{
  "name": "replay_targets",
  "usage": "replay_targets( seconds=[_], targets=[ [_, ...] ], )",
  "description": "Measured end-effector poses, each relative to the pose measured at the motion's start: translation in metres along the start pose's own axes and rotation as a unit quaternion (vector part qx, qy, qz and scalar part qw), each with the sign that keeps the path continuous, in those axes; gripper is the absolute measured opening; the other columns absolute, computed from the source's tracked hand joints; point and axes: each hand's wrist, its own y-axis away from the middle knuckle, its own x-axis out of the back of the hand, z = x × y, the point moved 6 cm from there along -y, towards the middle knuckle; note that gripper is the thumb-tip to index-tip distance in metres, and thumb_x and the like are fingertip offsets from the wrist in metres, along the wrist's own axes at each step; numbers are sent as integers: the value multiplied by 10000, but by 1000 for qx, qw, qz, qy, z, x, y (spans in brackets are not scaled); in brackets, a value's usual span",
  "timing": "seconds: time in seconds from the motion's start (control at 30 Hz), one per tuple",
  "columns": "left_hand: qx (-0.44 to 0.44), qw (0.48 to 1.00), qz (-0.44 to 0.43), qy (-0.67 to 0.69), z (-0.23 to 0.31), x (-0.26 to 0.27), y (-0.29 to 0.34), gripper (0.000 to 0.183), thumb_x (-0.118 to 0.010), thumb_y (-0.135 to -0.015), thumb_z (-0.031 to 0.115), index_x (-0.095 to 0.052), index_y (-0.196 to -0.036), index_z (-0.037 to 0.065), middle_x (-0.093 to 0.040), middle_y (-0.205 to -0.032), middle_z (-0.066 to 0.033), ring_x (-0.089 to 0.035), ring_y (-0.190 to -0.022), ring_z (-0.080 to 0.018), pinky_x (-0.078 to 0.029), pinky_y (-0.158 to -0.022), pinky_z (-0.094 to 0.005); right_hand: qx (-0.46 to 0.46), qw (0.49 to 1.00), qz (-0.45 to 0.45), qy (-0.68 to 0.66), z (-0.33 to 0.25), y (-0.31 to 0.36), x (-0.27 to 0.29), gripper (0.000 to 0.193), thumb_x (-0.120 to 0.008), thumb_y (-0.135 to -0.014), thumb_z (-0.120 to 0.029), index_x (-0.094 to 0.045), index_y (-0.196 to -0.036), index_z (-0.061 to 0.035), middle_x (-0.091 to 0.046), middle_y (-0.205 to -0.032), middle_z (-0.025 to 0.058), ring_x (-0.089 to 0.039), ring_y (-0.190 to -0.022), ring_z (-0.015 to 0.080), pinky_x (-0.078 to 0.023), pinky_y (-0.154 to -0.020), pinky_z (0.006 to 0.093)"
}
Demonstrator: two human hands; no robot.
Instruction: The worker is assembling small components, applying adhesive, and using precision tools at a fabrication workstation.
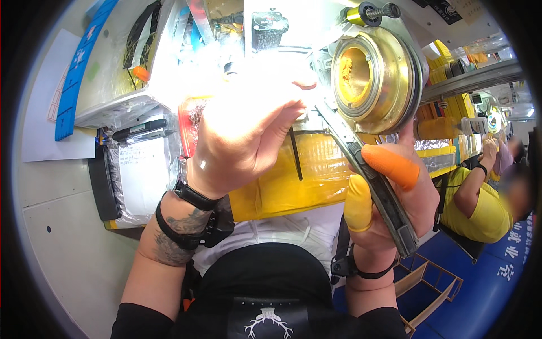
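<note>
Tool (389,203), dark, slanted just beside the brass-coloured drum (398,76), is gripped in the curled right hand (416,195); the left hand (237,141) is pinched near the tool's upper end, any held item being indiscernible. Drum contact could be caused by slipping finger covers (392,168).

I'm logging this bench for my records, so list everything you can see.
Slim metal piece: 1, dark grey, in right hand
Hollow flanged cylinder: 1, gold, above right hand
Wrapped block: 1, yellow, centre
Thin rod: 1, black, over block
Boxy device: 1, black, top
Marker pen: at least 1, black, left
Strip: 1, blue, upper left
Co-worker: 1, yellow shirt, right
Background clutter: count unclear, mixed colours, upper right
Left hand: 1, glare-whitened, centre
Right hand: 1, orange and yellow finger covers, right
</note>
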Motion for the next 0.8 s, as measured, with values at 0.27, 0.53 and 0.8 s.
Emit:
replay_targets(
  seconds=[0.27,0.53,0.8],
  targets=[
    [-4,1000,-22,-9,0,2,4,208,-692,-918,-113,-635,-1101,-32,-739,-967,-161,-760,-1046,-351,-606,-862,-405,-107,978,112,-139,0,14,27,221,-747,-909,-199,-700,-979,5,-642,-795,72,-644,-734,194,-274,-1232,685],
    [8,1000,8,6,-1,-2,4,133,-730,-896,-61,-679,-1009,-13,-767,-1023,-163,-764,-973,-294,-603,-810,-343,-430,806,47,-405,85,130,22,384,-697,-969,-110,-565,-1286,61,-714,-992,182,-709,-761,223,-605,-835,364],
    [-4,1000,27,14,13,-1,-7,112,-745,-825,-46,-710,-899,32,-788,-910,-108,-756,-755,-191,-575,-700,-281,-563,791,61,-232,114,150,39,386,-659,-957,17,-538,-1323,13,-686,-821,111,-635,-603,146,-533,-605,286]
  ],
)
